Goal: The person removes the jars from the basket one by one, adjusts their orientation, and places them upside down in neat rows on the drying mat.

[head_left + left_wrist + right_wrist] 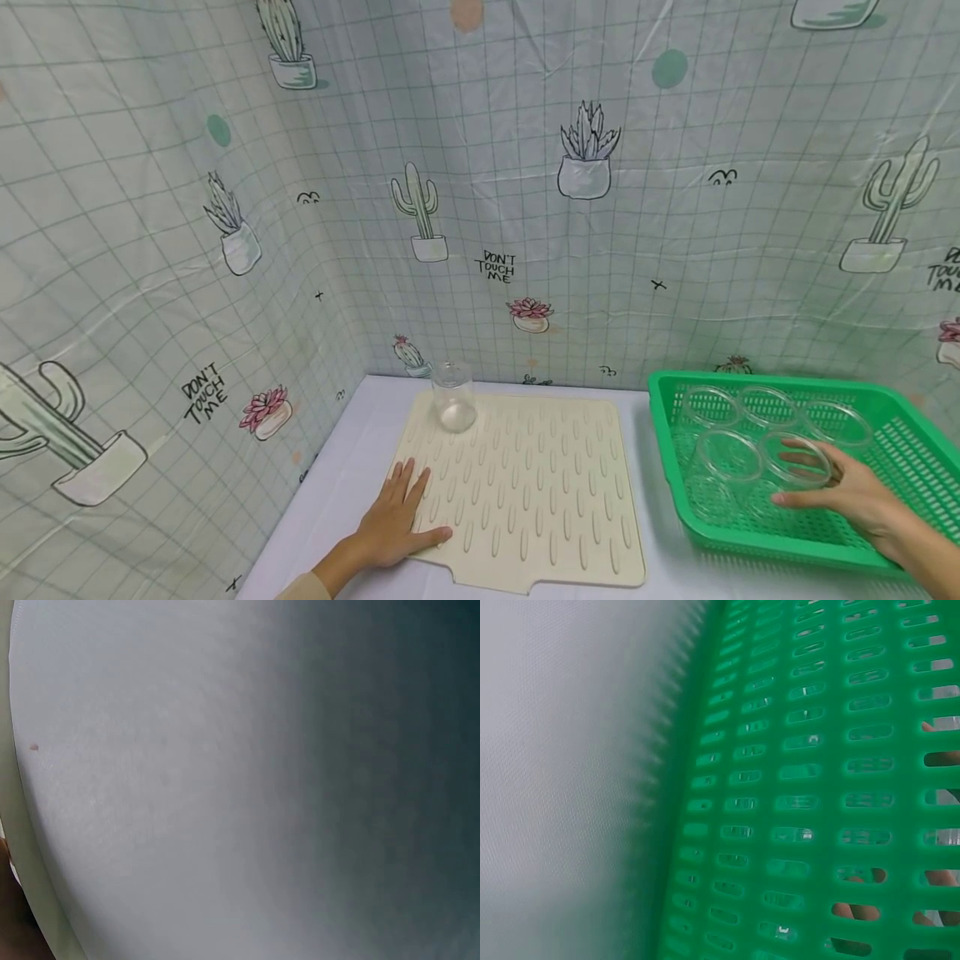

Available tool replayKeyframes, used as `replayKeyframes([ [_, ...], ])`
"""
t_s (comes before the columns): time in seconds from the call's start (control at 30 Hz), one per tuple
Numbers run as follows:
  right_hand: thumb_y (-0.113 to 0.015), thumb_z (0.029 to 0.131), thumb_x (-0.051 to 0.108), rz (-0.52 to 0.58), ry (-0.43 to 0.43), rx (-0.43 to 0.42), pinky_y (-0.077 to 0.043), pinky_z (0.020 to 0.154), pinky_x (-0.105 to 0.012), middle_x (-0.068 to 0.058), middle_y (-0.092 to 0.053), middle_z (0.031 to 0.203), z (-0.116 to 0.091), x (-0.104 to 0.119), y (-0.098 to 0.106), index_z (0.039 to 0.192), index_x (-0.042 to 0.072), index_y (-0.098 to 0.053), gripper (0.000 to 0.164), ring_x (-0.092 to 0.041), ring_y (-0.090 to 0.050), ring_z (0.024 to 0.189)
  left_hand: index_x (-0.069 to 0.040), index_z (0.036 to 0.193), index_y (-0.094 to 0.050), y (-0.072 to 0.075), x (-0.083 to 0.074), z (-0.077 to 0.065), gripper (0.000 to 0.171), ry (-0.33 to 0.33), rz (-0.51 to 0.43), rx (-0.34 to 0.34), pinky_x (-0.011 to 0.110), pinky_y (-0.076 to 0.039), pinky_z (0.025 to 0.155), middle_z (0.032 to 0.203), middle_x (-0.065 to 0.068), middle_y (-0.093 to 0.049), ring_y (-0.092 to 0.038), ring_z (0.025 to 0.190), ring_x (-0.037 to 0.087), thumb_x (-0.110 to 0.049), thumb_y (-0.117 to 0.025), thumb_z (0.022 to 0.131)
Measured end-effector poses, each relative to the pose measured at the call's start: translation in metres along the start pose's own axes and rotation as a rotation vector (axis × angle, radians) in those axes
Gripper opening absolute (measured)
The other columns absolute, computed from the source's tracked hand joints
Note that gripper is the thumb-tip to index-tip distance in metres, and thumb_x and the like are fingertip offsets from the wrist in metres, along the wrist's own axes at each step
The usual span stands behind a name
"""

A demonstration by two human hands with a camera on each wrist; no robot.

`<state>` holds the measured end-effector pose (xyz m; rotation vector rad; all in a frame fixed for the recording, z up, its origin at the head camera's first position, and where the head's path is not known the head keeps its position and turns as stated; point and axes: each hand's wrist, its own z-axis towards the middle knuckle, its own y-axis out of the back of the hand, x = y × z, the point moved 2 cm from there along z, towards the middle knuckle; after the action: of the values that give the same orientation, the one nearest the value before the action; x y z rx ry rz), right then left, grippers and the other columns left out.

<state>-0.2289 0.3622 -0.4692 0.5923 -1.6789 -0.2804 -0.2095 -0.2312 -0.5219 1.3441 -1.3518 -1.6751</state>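
My right hand (855, 492) reaches over the near side of the green basket (667, 492) and grips a clear cup (797, 481) by its upper part. The thumb lies on the near side, and fingers show through the clear wall on the far side. Several other clear cups (729, 454) stand close around it, rims up. My left hand (392, 518) rests with spread fingers on the left edge of the cream ridged mat (525, 483). On the mat's far left corner stands one clear cup (453, 400). In the right wrist view, basket slots (795, 802) partly hide the fingers.
A white cloth (337, 467) covers the table. Behind and to the left hangs a grid-patterned curtain (465, 317) with cactus prints. The basket's raised green rim (765, 379) stands right of the mat. Pale cloth (165, 780) fills much of the left wrist view.
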Motion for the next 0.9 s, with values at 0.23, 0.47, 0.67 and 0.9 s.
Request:
replayKeyframes([
  [0.23,-0.07,0.082,0.021,0.047,-0.005,-0.028,-0.048,0.08,-0.049,-0.025,-0.037,0.136,0.0,-0.002,-0.001,0.144,0.014,-0.022,0.079,-0.05,-0.039,0.117,-0.001,0.145,-0.022,0.001,-0.001,0.0,0.097,0.01,-0.002,-0.004,0.054,-0.011,0.108,0.15,0.024,-0.006,-0.001,0.137,0.041,-0.069,-0.048,0.08],
  [0.47,-0.069,0.083,0.023,0.021,0.002,-0.048,-0.048,0.08,-0.049,-0.017,-0.043,0.132,-0.004,0.001,0.0,0.144,0.015,-0.022,0.077,-0.047,-0.044,0.114,-0.002,0.145,-0.021,0.001,-0.002,0.0,0.098,0.005,0.0,0.004,0.053,-0.01,0.108,0.15,0.025,-0.006,-0.001,0.137,0.041,-0.07,-0.046,0.08],
  [0.67,-0.069,0.083,0.024,-0.017,0.019,-0.066,-0.049,0.077,-0.048,-0.024,-0.039,0.132,-0.008,0.005,0.002,0.143,0.018,-0.024,0.075,-0.036,-0.054,0.105,-0.002,0.145,-0.021,0.0,-0.001,0.0,0.098,0.003,-0.002,0.011,0.053,-0.01,0.108,0.15,0.025,-0.005,-0.001,0.137,0.041,-0.07,-0.046,0.08],
  [0.9,-0.069,0.082,0.031,-0.097,0.037,-0.093,-0.05,0.073,-0.047,-0.03,-0.033,0.135,-0.015,0.011,0.004,0.145,0.008,-0.017,0.084,-0.045,-0.048,0.108,-0.002,0.145,-0.021,0.001,-0.001,0.0,0.098,0.007,-0.002,0.004,0.054,-0.011,0.108,0.15,0.025,-0.006,-0.001,0.136,0.041,-0.07,-0.046,0.08],
])
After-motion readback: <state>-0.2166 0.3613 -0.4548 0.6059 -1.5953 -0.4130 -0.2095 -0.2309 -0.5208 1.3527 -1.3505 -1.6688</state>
